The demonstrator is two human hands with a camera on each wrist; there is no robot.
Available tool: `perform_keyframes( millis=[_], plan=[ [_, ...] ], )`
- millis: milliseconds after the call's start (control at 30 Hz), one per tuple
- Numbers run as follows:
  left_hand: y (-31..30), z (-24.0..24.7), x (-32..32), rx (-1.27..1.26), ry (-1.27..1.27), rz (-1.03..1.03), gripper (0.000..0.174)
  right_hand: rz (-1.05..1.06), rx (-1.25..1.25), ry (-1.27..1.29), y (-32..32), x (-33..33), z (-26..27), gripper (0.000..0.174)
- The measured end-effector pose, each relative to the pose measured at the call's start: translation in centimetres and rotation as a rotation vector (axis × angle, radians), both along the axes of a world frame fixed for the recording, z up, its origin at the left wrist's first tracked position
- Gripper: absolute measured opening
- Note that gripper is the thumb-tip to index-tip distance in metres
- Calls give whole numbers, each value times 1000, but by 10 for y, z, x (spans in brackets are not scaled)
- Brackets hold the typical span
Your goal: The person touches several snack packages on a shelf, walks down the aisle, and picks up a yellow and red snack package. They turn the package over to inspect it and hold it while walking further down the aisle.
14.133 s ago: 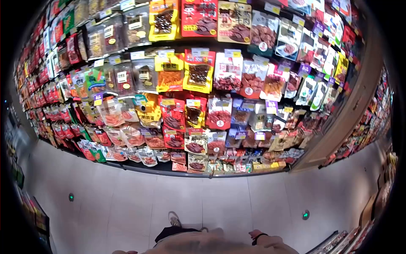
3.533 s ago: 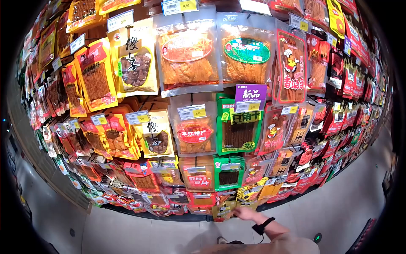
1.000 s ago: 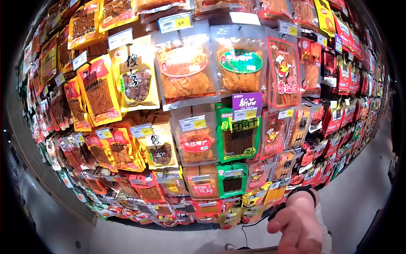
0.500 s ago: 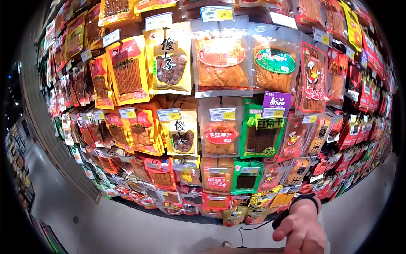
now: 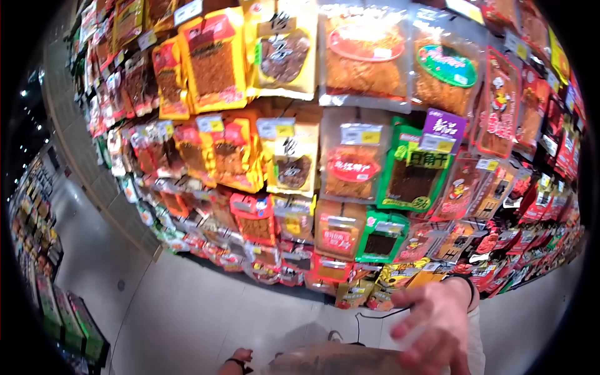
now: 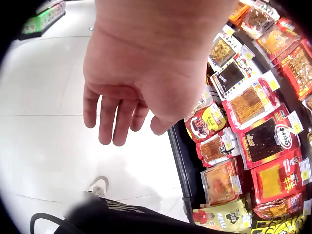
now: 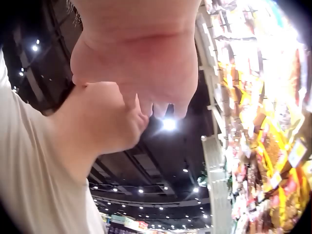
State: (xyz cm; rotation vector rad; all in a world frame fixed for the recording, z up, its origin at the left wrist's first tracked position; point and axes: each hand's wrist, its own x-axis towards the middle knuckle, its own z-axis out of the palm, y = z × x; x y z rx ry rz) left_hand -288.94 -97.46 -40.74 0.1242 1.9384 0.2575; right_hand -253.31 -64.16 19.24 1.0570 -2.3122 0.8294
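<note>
My right hand (image 5: 434,322) is raised close to the head camera, fingers loosely spread and nothing in it. In the right wrist view that hand (image 7: 141,63) overlaps the person's neck and a light shirt (image 7: 24,156). Down at the lower left of the head view, my left hand (image 5: 242,355) hangs at the person's side, a dark band at its wrist. Its fingers droop loosely in the left wrist view, where the hand (image 6: 141,78) holds nothing over the floor beside the rack. Nearest behind the right hand are small gold snack packets (image 5: 354,294) on the lowest row.
Rows of hanging snack packets fill the rack, among them a green packet (image 5: 415,169) and a yellow one (image 5: 215,59). A purple tag (image 5: 444,130) sticks out. Pale floor (image 5: 187,306) runs along the rack; green boxes (image 5: 69,319) stand at left.
My right hand, earlier at the lowest packets, is now raised near the camera, its fingers spreading. The packets have shifted up and right in view, and my left hand has come into sight.
</note>
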Motion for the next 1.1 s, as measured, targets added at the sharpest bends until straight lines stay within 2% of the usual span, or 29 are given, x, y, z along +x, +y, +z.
perform_keyframes(
  millis=[33,67,100,167,233,267,300,367,400,433,500,567,633,700,767,800,833,867,900,967,1100],
  plan=[
    [0,-7,-1,-29,-11,59,37,-40,143,-153,11,-6,-6,78],
    [-6,-17,-7,53,27,-224,36,-158,72,-221,18,-14,-14,75],
    [-11,-29,-9,105,68,-359,38,-281,4,-295,25,-20,-26,72],
    [-4,-29,-6,7,9,30,34,-530,-5,-484,45,-19,-81,72],
    [-14,-28,2,144,112,-85,31,-751,-87,-899,72,-9,-155,69],
    [-12,-21,10,76,114,80,34,-832,-79,-924,85,0,-207,68],
    [-17,-20,18,73,101,96,34,-916,-63,-943,92,8,-249,66],
    [-21,-16,26,19,62,144,35,-1150,131,-1339,83,14,-281,65],
    [-25,-12,30,54,45,44,35,-1117,178,-1409,86,24,-311,65],
    [-28,-10,36,45,40,54,35,-1078,216,-1481,91,37,-349,66],
    [-35,2,44,1,15,212,34,-1044,163,-1502,104,73,-437,66],
    [-40,7,47,-14,29,214,34,-1020,114,-1512,105,98,-491,66],
    [-38,12,51,12,59,218,33,-1153,87,-1641,100,117,-514,64],
    [-38,12,54,-1,56,266,33,-1146,33,-1682,100,136,-530,62],
    [-36,12,52,55,108,229,33,-1105,-157,-1733,106,151,-552,60],
    [-40,0,49,52,111,245,33,-1118,-118,-1807,112,163,-579,58],
    [-48,-19,45,122,187,79,33,-1122,-69,-1843,119,179,-611,57],
    [-54,-28,45,188,263,-87,34,-1154,-120,-1871,117,187,-613,56],
    [-51,-15,50,179,271,-63,34,-1181,-168,-1898,116,191,-615,54],
    [-35,26,66,137,266,239,33,-1256,-266,-1987,113,196,-640,51],
    [-61,39,93,153,352,398,35,-1022,-151,-2000,106,145,-664,50]
  ],
)
